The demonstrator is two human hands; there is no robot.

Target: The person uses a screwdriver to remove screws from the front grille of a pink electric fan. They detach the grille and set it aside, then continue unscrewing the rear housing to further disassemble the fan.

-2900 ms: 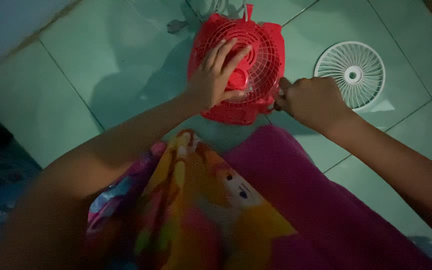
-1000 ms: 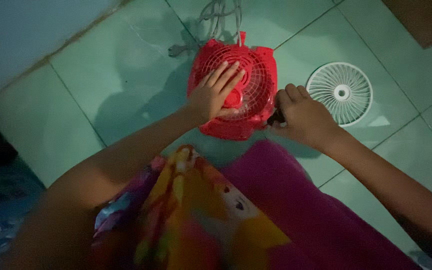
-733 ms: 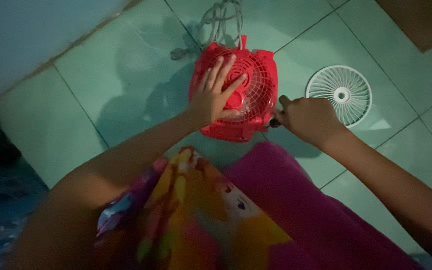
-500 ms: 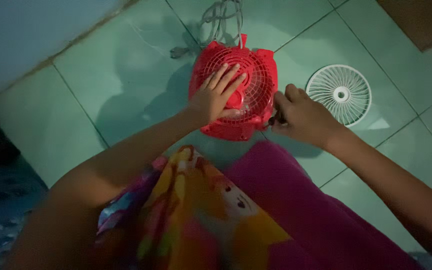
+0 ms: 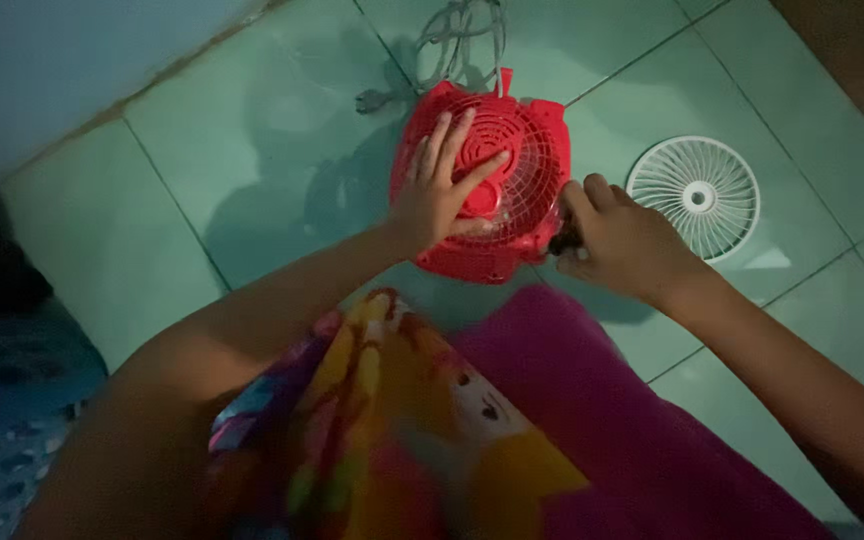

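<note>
The red fan [image 5: 497,190] is lying grille-up on the green tile floor [image 5: 252,150], pinned flat under the left hand [image 5: 437,190] with fingers spread wide. A small dark tool [image 5: 564,240] is pinched in the curled right hand [image 5: 622,240], right against the fan's edge. A white grille [image 5: 694,195] is left on the tiles just past that right hand, and a grey cord [image 5: 452,30] is bunched beyond the left fingertips.

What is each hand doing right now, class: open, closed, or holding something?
Left hand: open, fingers spread flat on the red fan grille.
Right hand: closed around a small dark tool at the fan's right edge.
</note>
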